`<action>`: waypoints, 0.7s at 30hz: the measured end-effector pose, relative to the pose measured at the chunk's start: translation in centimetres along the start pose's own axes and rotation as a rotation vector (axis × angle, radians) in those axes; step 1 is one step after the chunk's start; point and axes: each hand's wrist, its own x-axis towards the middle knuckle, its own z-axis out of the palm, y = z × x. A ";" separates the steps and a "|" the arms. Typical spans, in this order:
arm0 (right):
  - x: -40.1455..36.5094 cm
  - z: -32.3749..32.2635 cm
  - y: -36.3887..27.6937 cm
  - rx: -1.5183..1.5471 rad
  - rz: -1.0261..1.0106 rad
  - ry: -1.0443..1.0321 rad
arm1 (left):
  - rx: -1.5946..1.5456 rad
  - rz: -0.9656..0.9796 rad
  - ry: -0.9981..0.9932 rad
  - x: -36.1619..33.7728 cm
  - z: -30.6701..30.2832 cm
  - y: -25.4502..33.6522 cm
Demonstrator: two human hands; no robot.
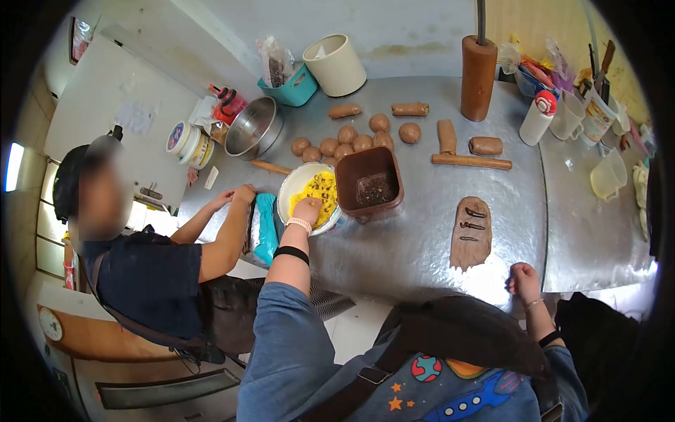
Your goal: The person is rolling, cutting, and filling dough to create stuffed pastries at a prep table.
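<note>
My left hand (306,210) reaches into a white tub (287,184) of yellow crumbly filling (321,188) with darker bits. Its fingers are gathered together in the filling. Near the front edge of the metal table, my right hand (524,281) is curled closed; whatever may be inside it is hidden. Just up and left of it lies a flattened oval of brown dough (471,243), with several thin dark strips (472,225) across its upper part. A brown square container (368,174), dark crumbs at its bottom, stands against the tub's right side.
Several brown dough balls (362,143) and rolled dough pieces (410,109) lie farther back. A rolling pin (471,162) rests before two rolls. A metal bowl (255,129) stands back left. A co-worker (151,246) works at the left beside a turquoise bag (265,228). Jugs and a bottle (538,118) stand right.
</note>
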 end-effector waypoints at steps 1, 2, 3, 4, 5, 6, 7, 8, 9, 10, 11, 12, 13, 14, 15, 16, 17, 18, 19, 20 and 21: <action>-0.1 0.1 -0.2 0.001 0.009 0.003 | 0.019 0.043 -0.012 -0.1 -0.1 0.0; -0.1 0.1 -0.3 -0.008 0.006 0.007 | 0.039 0.087 -0.025 -0.2 -0.2 0.0; -0.1 0.2 -0.3 -0.017 0.002 0.010 | 0.060 0.130 -0.038 -0.5 -0.4 0.4; -0.1 0.2 -0.2 -0.027 0.000 0.014 | 0.059 0.125 -0.032 -0.9 -0.5 0.7; -0.1 0.3 -0.3 -0.030 0.002 0.018 | 0.058 0.119 -0.027 -1.2 -0.6 1.3; -0.3 0.5 -0.5 -0.032 0.004 0.022 | 0.059 0.115 -0.022 -1.4 -0.7 1.8; -0.4 0.5 -0.6 -0.035 0.006 0.027 | 0.022 0.103 -0.047 -0.6 -0.3 1.1; -0.4 0.3 -0.3 -0.034 0.002 0.022 | -0.014 0.090 -0.073 0.8 0.4 -0.2; -0.2 0.2 -0.2 -0.032 -0.003 0.017 | -0.051 0.079 -0.099 1.0 0.4 -0.2; -0.1 0.1 -0.1 -0.030 -0.009 0.012 | -0.362 0.000 -0.132 1.2 0.5 -0.3; -0.1 -0.1 0.1 -0.022 -0.012 0.010 | -0.672 -0.081 -0.165 1.4 0.5 -0.3; -0.2 0.1 -0.1 -0.013 -0.016 0.008 | -0.980 -0.163 -0.197 1.3 0.3 0.0; -0.3 0.2 -0.2 -0.004 -0.018 0.006 | -1.078 -0.224 -0.216 1.2 0.0 0.2; -0.4 0.2 -0.1 -0.012 -0.021 0.008 | -1.175 -0.286 -0.234 1.1 -0.4 0.4; -0.4 0.3 0.0 -0.019 -0.024 0.012 | -1.270 -0.349 -0.255 1.1 -0.8 0.6; -0.4 0.4 -0.1 -0.024 -0.026 0.017 | -1.497 -0.381 -0.185 1.0 -1.5 0.7; -0.5 0.4 -0.1 -0.028 -0.029 0.017 | -1.555 -0.412 -0.156 1.1 -1.8 0.6; -0.7 0.6 -0.5 -0.032 -0.030 0.019 | -1.611 -0.444 -0.127 1.3 -2.2 0.4; -0.9 0.6 -0.7 -0.035 -0.029 0.020 | -1.666 -0.480 -0.098 1.6 -2.6 0.1; -0.7 0.5 -0.5 -0.022 -0.032 0.019 | -1.636 -0.550 -0.079 2.8 -2.6 -0.6; -0.9 0.5 -0.6 -0.021 -0.026 0.015 | -1.735 -0.518 -0.141 3.3 -3.4 -1.1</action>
